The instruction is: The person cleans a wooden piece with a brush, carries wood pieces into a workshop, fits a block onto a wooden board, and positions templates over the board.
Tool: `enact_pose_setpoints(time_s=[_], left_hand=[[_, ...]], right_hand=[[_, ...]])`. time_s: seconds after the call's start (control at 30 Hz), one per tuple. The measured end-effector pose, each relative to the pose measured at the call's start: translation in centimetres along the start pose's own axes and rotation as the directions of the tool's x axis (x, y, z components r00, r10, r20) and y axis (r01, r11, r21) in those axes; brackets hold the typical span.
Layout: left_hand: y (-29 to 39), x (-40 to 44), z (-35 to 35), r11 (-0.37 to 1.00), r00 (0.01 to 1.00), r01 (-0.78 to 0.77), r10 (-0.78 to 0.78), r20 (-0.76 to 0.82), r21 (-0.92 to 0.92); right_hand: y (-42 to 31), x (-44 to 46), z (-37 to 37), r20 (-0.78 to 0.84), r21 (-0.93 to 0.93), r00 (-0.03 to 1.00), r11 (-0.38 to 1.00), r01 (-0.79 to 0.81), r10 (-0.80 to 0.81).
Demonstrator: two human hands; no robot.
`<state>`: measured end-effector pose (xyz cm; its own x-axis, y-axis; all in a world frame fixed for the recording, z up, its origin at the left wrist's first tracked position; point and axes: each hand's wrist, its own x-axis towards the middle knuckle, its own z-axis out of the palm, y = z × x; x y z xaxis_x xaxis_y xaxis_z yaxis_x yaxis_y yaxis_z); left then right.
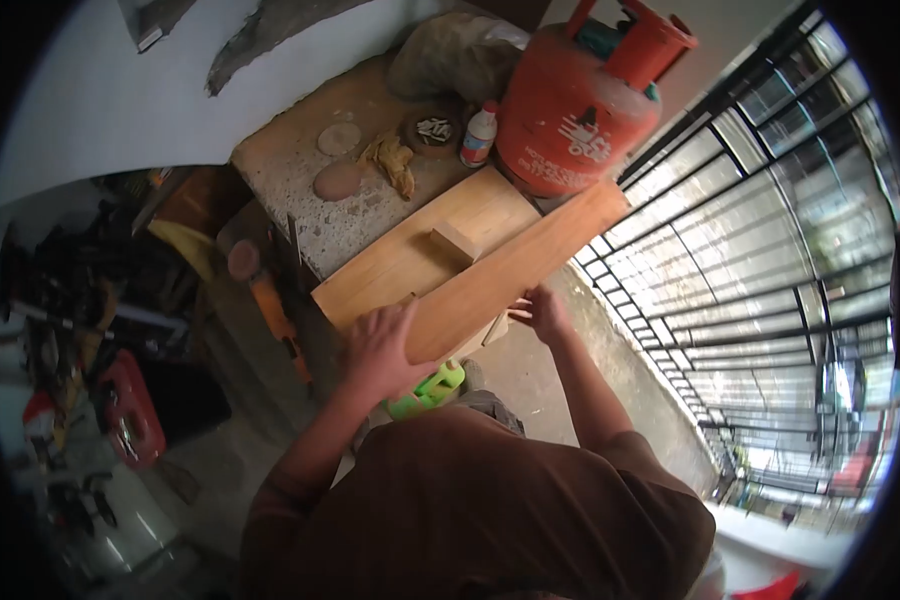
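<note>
A long wooden board point(530, 265) slants across the work spot, its near edge facing me. Behind it lies a wider wooden board point(390, 262), and a small wood block point(454, 243) stands on that board against the long one. My left hand point(378, 350) is closed over the left end of the long board, fingers on top. Beneath the board's near edge, my right hand point(544, 314) has its fingers stretched out and apart, close to some small wood pieces point(495, 328). Whether those fingertips touch the wood is hard to see.
A concrete-topped bench point(270, 190) holds a red gas cylinder point(580, 110), a bottle point(479, 135), a dish of small white pieces point(433, 131) and a crumpled yellow-brown cloth point(390, 163). An orange-handled tool point(270, 300) is at left. A barred metal gate point(750, 240) borders the right.
</note>
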<state>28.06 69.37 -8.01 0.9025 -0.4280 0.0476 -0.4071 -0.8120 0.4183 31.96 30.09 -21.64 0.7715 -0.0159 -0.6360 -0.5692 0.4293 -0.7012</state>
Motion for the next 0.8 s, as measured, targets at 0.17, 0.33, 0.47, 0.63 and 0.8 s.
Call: enact_pose_setpoints(time_s=[0.17, 0.33, 0.47, 0.63, 0.8], left_hand=[[4.8, 7.3, 5.1, 0.987, 0.983, 0.059, -0.084, 0.166, 0.15], [8.2, 10.3, 8.2, 0.966, 0.978, 0.131, -0.163, 0.131, 0.222], [8.2, 9.4, 7.9, 0.991, 0.987, 0.093, -0.104, 0.12, 0.094], [9.2, 3.0, 1.2, 0.994, 0.995, 0.051, -0.059, 0.085, 0.096], [7.0, -7.0, -8.2, 0.992, 0.987, 0.112, -0.117, 0.108, 0.053]], right_hand=[[-3.6, -1.3, -3.0, 0.019, 0.002, 1.0, 1.0, 0.009, -0.009], [-6.7, 4.4, -6.8, 0.05, -0.133, 0.997, 0.99, -0.045, 0.052], [-5.8, 3.5, -7.0, 0.295, 0.067, 0.938, 0.983, 0.171, -0.184], [-4.3, -5.1, -5.5, 0.364, 0.043, 0.923, 0.992, 0.116, -0.123], [-3.4, -11.4, 0.4, 0.632, -0.192, 0.769, 0.981, 0.033, 0.098]])
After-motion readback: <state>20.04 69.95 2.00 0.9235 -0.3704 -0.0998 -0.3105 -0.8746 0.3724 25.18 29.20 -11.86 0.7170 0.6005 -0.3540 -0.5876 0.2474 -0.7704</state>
